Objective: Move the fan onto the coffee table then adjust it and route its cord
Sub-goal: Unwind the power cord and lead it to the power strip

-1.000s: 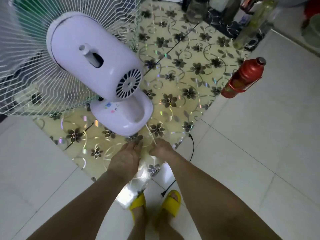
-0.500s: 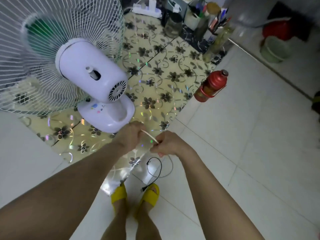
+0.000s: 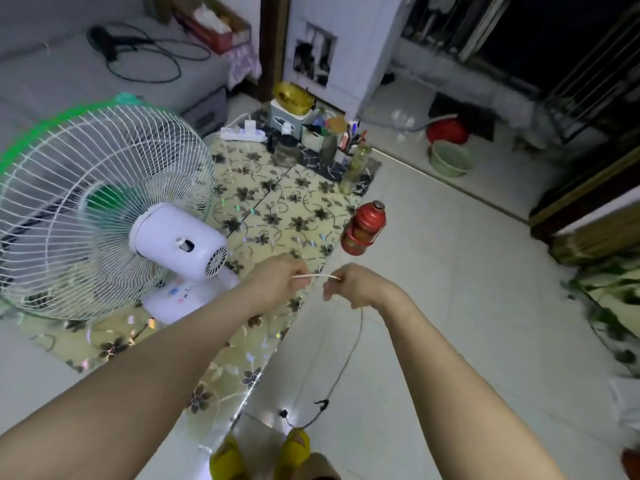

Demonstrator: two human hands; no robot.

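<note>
Fan [image 3: 104,216] stands on the floral coffee table [image 3: 277,209], left of both hands; left hand [image 3: 277,282] and right hand [image 3: 353,285] each pinch the pale cord [image 3: 317,276] stretched between them, its dark tail hanging floorward, red thermos [image 3: 363,227] just beyond

The room is dim with a cool, flat light and soft, weak shadows, small rainbow glints shine on the glossy worktop [image 3: 277,216], the window [image 3: 554,29] at 1 o'clock is black, motion blur softens the far objects, and the wide lens bends the edges.
</note>
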